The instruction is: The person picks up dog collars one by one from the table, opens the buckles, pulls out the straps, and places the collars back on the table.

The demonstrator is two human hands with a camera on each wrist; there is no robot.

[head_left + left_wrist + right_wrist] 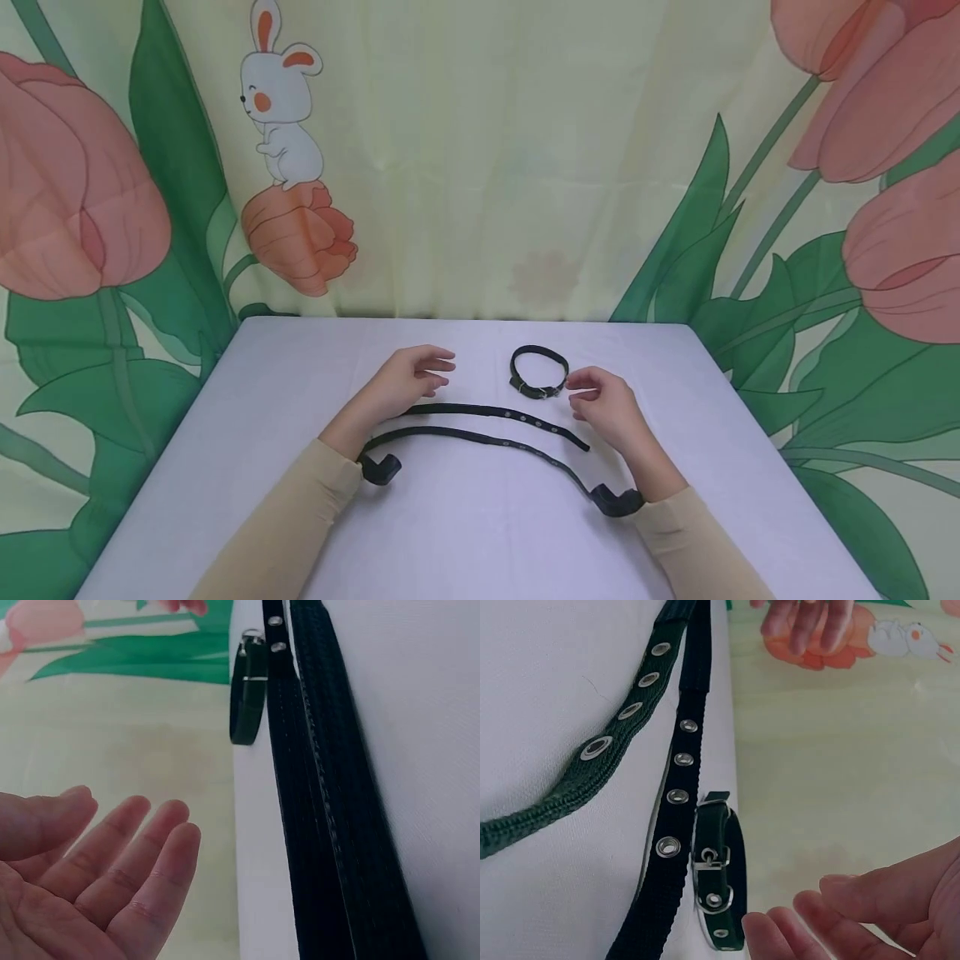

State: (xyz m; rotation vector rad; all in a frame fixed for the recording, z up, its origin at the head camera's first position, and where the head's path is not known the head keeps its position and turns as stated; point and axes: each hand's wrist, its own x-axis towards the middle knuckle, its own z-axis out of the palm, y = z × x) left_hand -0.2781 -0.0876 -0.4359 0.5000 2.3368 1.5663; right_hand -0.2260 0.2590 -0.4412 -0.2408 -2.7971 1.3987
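A dark green collar point(534, 392), buckled into a loop with a metal buckle, stands toward the back of the table. My right hand point(606, 408) is just right of it, fingers loosely bent; whether a fingertip touches the collar I cannot tell. Closer to me a dark strap point(465, 409) with metal eyelets runs across the cloth, its right end free. In front of it curves a second strap point(465, 433), also with eyelets point(596, 748), its ends partly hidden near the wrists. My left hand point(408, 379) hovers behind the straps' left part, palm inward, holding nothing.
A white cloth covers the table point(480, 533). Black wrist cameras point(381, 469) sit at both wrists. Behind the far edge hangs a curtain point(465, 167) printed with tulips and a rabbit.
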